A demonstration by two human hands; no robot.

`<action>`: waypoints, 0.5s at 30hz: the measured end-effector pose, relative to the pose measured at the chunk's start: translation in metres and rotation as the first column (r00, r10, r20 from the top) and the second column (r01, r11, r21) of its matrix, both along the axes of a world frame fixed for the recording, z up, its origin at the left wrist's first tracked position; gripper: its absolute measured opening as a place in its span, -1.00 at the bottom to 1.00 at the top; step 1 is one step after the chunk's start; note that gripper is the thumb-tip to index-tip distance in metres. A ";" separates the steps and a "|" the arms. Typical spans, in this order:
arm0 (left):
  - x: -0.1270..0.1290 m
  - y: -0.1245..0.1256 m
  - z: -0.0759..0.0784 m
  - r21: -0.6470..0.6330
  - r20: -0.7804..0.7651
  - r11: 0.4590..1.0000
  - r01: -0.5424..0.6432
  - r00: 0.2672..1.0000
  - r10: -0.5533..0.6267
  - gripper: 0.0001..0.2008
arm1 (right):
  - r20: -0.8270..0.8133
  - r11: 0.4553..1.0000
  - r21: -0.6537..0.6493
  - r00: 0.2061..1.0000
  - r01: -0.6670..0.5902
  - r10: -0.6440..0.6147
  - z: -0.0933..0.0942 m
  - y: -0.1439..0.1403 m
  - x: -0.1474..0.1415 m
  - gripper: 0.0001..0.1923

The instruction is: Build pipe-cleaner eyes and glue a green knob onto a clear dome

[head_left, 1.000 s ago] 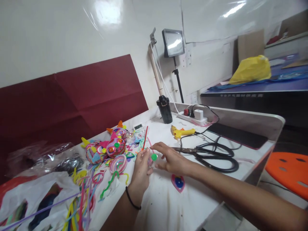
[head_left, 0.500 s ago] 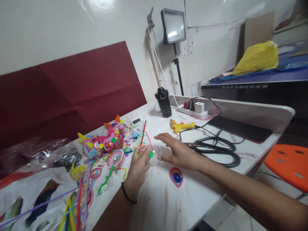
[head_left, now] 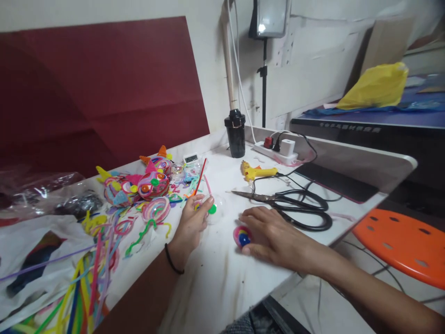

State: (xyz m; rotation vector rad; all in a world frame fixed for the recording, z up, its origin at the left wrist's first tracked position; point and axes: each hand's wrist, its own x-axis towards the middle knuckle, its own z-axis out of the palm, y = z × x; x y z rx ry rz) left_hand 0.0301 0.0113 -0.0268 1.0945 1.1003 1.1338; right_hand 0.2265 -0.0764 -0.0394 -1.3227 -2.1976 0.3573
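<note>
My left hand (head_left: 192, 217) pinches a clear round plastic piece (head_left: 218, 211) between thumb and fingers. A green dot (head_left: 212, 209) shows on it beside my thumb. A red stick (head_left: 200, 176) and a pink strip stand up just behind that hand; whether they touch it I cannot tell. Low over the tabletop, my right hand (head_left: 269, 235) has thumb and fingers apart around a pink-edged coiled piece (head_left: 241, 237) with a yellow band and a blue middle. Its fingers partly cover the piece. Beyond my right hand lie black-handled scissors (head_left: 278, 199).
On the left lie colourful fish-like crafts (head_left: 153, 184), a striped ring (head_left: 156, 209), several coloured strips (head_left: 79, 283) and plastic bags. A yellow glue gun (head_left: 257, 171), a black cup (head_left: 236, 137), a power strip (head_left: 274, 151) and a dark flat slab (head_left: 333, 182) are further back. An orange stool (head_left: 399, 246) stands right.
My right hand has moved down from beside the clear piece to the pink-edged coiled piece, uncovering the scissors' blades. My left hand keeps its hold. The view has tilted downward.
</note>
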 end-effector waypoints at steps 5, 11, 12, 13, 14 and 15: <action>0.000 -0.003 0.002 0.001 -0.024 1.000 0.006 1.000 -0.006 -0.45 | -0.029 0.999 -0.042 1.000 -0.013 0.011 -0.002 0.005 -0.005 -0.73; -0.001 -0.005 0.001 0.005 -0.033 1.000 0.010 0.999 -0.010 -0.48 | -0.225 0.988 -0.149 0.972 0.029 -0.062 0.002 0.003 -0.007 -0.80; 0.000 -0.005 0.000 0.005 -0.032 1.000 0.012 0.999 -0.012 -0.48 | -0.272 0.983 -0.185 0.959 0.022 -0.072 0.002 0.002 -0.008 -0.83; 0.000 -0.005 -0.001 0.004 -0.031 1.000 0.015 0.999 -0.015 -0.49 | -0.326 0.975 -0.222 0.942 0.003 -0.078 0.002 0.002 -0.008 -0.87; 0.000 -0.006 -0.001 0.002 -0.029 1.000 0.017 0.999 -0.017 -0.49 | -0.388 0.967 -0.255 0.918 -0.023 -0.081 0.002 0.003 -0.009 -0.88; 0.000 -0.006 -0.001 0.000 -0.029 1.000 0.019 0.999 -0.019 -0.49 | -0.453 0.959 -0.278 0.887 -0.051 -0.084 0.002 0.005 -0.010 -0.85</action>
